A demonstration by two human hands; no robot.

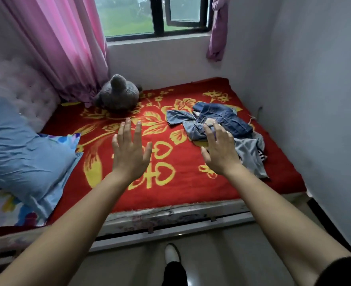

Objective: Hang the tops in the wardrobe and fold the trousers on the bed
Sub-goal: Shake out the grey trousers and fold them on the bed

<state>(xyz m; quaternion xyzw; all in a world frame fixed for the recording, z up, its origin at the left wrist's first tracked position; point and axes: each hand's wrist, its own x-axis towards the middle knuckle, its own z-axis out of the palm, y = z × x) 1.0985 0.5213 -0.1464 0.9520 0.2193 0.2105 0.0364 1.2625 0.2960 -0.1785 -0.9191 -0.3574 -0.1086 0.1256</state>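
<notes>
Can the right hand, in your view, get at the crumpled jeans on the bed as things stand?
Probably yes. The right hand is open with its fingertips at the near edge of the jeans. Nothing lies between them, and the grey garment sits beside the jeans, not over them.

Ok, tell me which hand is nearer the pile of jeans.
Right. The right hand is spread over the near edge of the jeans; the left hand hovers off to their left.

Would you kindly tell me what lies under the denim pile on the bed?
A grey garment pokes out from under the denim pile, all on the red blanket. How far it runs beneath is covered.
</notes>
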